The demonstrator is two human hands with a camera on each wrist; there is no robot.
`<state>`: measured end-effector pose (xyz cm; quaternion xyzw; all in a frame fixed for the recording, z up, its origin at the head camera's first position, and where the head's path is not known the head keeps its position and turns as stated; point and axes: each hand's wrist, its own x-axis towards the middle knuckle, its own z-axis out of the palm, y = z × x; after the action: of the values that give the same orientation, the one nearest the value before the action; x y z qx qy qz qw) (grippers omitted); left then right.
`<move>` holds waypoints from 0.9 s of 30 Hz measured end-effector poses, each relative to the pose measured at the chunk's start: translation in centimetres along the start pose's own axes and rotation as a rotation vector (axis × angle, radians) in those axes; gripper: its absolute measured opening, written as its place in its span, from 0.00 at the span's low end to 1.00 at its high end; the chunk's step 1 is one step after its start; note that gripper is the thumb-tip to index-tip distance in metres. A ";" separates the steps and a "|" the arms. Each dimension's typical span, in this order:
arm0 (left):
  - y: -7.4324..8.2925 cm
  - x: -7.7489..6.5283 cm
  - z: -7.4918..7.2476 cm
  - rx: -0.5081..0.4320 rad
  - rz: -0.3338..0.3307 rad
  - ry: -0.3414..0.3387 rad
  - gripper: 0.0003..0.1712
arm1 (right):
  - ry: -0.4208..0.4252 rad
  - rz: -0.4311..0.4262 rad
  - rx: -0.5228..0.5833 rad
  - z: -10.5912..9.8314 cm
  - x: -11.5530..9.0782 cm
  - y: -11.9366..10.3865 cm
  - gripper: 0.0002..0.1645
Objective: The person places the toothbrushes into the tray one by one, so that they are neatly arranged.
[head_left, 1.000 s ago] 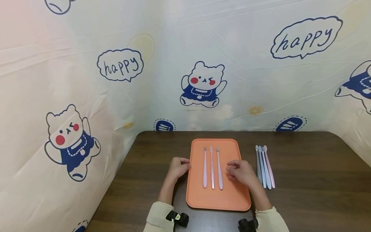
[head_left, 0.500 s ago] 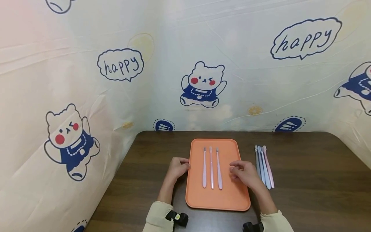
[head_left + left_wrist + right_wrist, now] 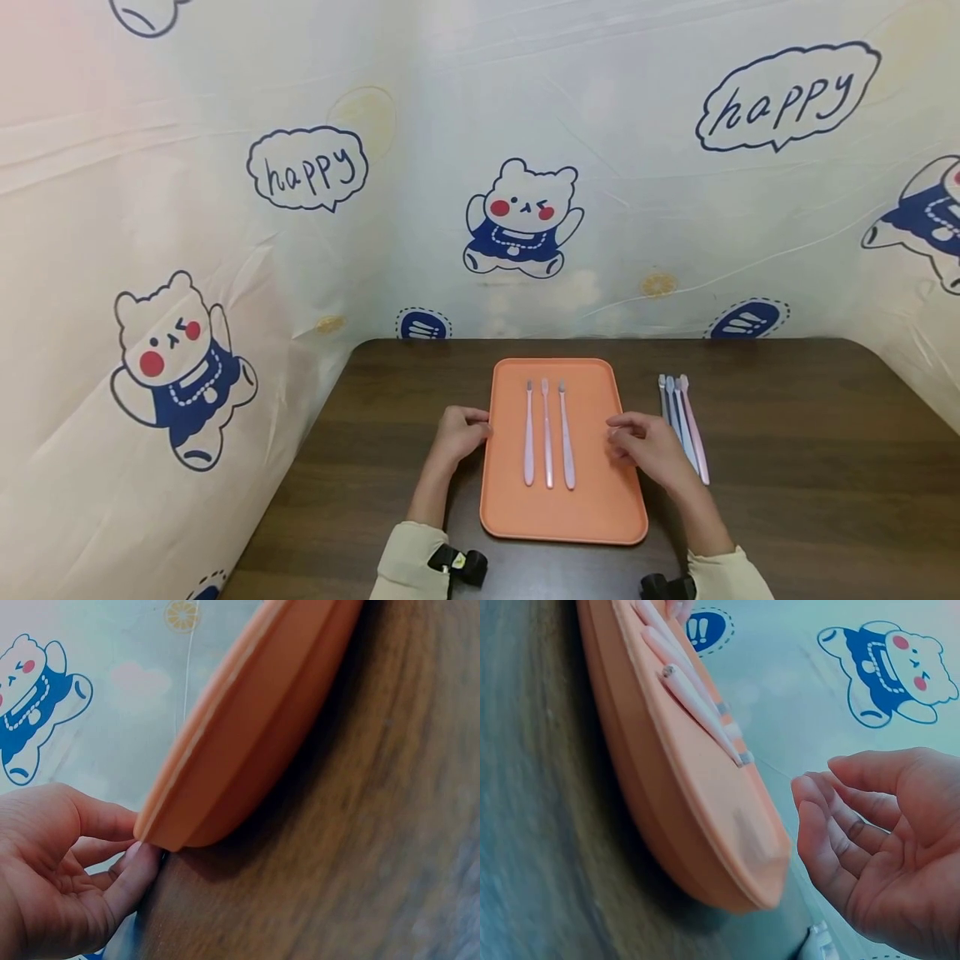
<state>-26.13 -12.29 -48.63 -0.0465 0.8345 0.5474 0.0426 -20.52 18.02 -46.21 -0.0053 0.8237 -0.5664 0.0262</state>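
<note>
An orange tray (image 3: 592,517) lies on the dark wooden table, bearing three pale pink toothbrushes (image 3: 547,442) side by side with their heads pointing away. At the tray's left edge is my left hand (image 3: 459,433). In the left wrist view, that hand (image 3: 67,877) pinches the tray's rim (image 3: 225,735) between thumb and fingers. My right hand (image 3: 656,450) hovers over the tray's right edge, fingers loosely bent. The right wrist view shows this hand (image 3: 900,847) holding nothing, apart from the tray (image 3: 720,810) and its toothbrushes (image 3: 697,709).
Right of the tray, several blue and pink toothbrushes (image 3: 695,433) lie close together, partly covered by my right hand and forearm. Behind the table (image 3: 810,467) hangs a pale curtain (image 3: 637,208) printed with bears and "happy".
My right hand has drifted right, from over the middle right of the tray to its right edge, and now covers part of the loose toothbrushes. The left hand has stayed at the rim.
</note>
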 end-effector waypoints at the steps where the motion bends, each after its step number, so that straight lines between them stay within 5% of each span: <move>1: 0.0 0.0 0.0 -0.001 -0.001 0.001 0.15 | 0.002 -0.005 -0.002 -0.2 0.0 0.1 0.18; 27: 0.1 -0.1 -0.1 0.009 -0.006 -0.008 0.17 | 0.058 0.031 -0.115 -4.9 -0.2 1.5 0.22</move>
<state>-26.05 -12.32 -48.51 -0.0468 0.8365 0.5439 0.0478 -20.52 23.15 -45.86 0.0222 0.8552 -0.5177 0.0108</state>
